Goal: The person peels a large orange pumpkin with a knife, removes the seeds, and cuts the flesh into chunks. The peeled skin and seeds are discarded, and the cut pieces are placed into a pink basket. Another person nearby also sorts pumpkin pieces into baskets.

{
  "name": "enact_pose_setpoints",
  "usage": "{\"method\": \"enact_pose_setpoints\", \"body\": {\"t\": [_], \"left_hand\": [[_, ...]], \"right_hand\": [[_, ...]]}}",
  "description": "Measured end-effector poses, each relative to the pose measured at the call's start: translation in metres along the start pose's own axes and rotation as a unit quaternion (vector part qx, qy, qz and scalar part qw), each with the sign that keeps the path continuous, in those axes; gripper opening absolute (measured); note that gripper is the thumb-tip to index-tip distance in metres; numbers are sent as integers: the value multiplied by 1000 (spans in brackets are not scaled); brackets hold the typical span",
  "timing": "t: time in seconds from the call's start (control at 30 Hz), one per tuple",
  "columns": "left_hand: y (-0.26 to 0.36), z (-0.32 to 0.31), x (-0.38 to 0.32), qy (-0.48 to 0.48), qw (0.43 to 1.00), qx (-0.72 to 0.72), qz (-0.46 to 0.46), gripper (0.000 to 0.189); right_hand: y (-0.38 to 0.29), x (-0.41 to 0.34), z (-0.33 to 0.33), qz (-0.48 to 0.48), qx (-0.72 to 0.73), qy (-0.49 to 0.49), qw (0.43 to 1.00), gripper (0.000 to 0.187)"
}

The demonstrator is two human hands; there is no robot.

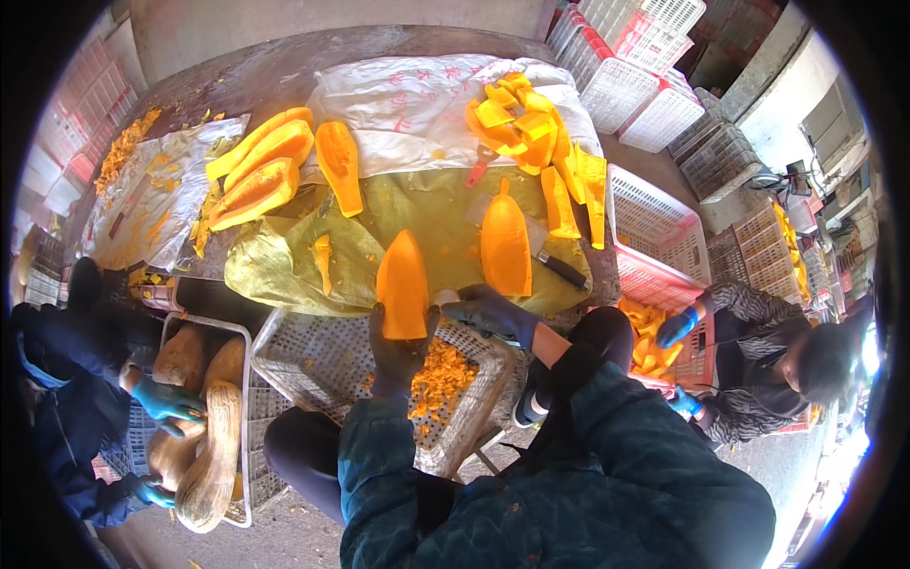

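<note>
My left hand (399, 355), in a dark glove, holds a peeled piece of orange squash (403, 288) upright over a crate, with fingers on both sides of its lower end. My right hand (490, 313), also gloved, is just right of that piece, closed around a small pale-ended tool (446, 297), mostly hidden by the fingers. On the yellow-green sack (441, 206) ahead lies another peeled squash half (506, 245), beside a knife with a black handle (563, 270). A red-handled peeler (478, 171) lies farther back.
Squash halves (263, 160) lie left on the table, cut chunks (526, 124) back right. Below my hands, a crate (441, 462) holds orange scraps (441, 377). One co-worker's gloved hand (167, 402) is over whole squashes (213, 455) at left; another co-worker's (677, 327) is at a red crate (700, 355) of pieces.
</note>
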State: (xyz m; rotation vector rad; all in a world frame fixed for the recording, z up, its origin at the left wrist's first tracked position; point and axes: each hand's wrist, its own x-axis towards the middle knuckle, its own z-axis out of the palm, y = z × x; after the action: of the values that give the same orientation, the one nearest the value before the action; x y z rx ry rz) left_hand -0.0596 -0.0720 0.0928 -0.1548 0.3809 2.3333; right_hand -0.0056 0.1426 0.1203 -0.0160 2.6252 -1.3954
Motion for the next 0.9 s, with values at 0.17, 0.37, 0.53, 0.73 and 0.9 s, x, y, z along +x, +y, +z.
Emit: {"method": "enact_pose_setpoints", "body": {"t": [0.17, 0.37, 0.53, 0.73, 0.9], "left_hand": [[0, 11, 1, 16, 1000, -16, -8, 51], [0, 5, 7, 37, 999, -16, -3, 48], [-4, -17, 17, 20, 999, -35, -9, 46], [-6, -25, 17, 41, 998, 45, 10, 43], [-8, -14, 15, 69, 995, 65, 21, 45]], "right_hand": [[0, 48, 21, -38, 8, 67, 997, 27], [-32, 82, 8, -16, -146, 152, 977, 34], [-56, 38, 12, 50, -74, 31, 996, 29], [-66, -16, 34, 64, -146, -84, 984, 31], [-28, 41, -6, 69, -188, 115, 973, 35]]}}
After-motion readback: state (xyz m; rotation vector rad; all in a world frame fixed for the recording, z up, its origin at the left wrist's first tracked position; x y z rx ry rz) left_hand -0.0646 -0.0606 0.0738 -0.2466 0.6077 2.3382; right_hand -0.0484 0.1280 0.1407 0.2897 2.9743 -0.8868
